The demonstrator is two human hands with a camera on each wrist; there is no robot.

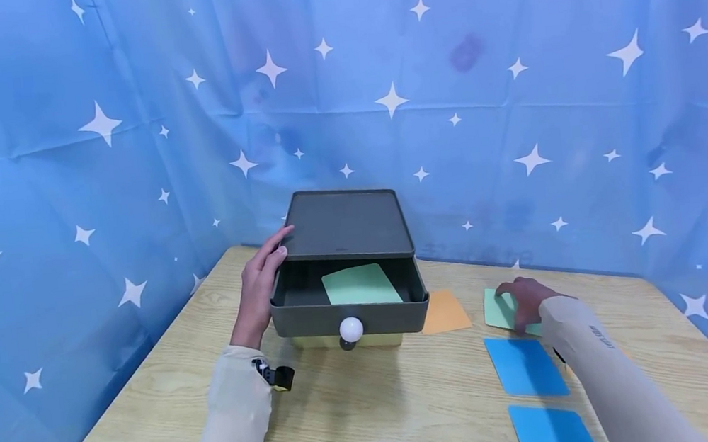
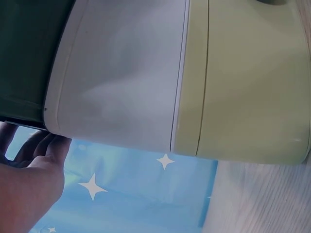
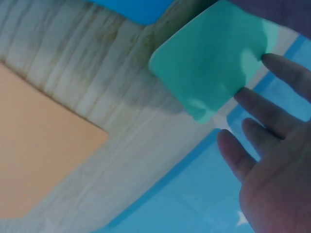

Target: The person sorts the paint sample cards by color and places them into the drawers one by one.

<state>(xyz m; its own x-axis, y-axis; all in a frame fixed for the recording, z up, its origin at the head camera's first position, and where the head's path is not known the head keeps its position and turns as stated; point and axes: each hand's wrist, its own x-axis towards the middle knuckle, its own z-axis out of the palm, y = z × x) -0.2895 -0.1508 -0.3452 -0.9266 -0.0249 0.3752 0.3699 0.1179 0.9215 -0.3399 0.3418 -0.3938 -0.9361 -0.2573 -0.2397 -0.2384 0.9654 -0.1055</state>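
Observation:
A small desktop drawer unit (image 1: 348, 225) with a dark top stands on the table, its dark upper drawer (image 1: 312, 315) pulled out. Inside that drawer lies a pale green card (image 1: 360, 284). My left hand (image 1: 259, 280) rests against the left side of the unit's top, fingers pointing to the back; in the left wrist view, the hand (image 2: 41, 179) touches the dark section. Over at the right, my right hand (image 1: 528, 300) pinches another green card (image 1: 495, 307) by its edges. The right wrist view shows fingertips (image 3: 243, 94) at the edge of this green card (image 3: 209, 63).
An orange card (image 1: 446, 312) lies right of the drawer unit. Two blue cards (image 1: 525, 368) lie in front of my right hand, partly near the forearm. A white round knob (image 1: 351, 329) sticks out from the drawer front. Blue star-patterned cloth (image 1: 343, 108) hangs behind the table.

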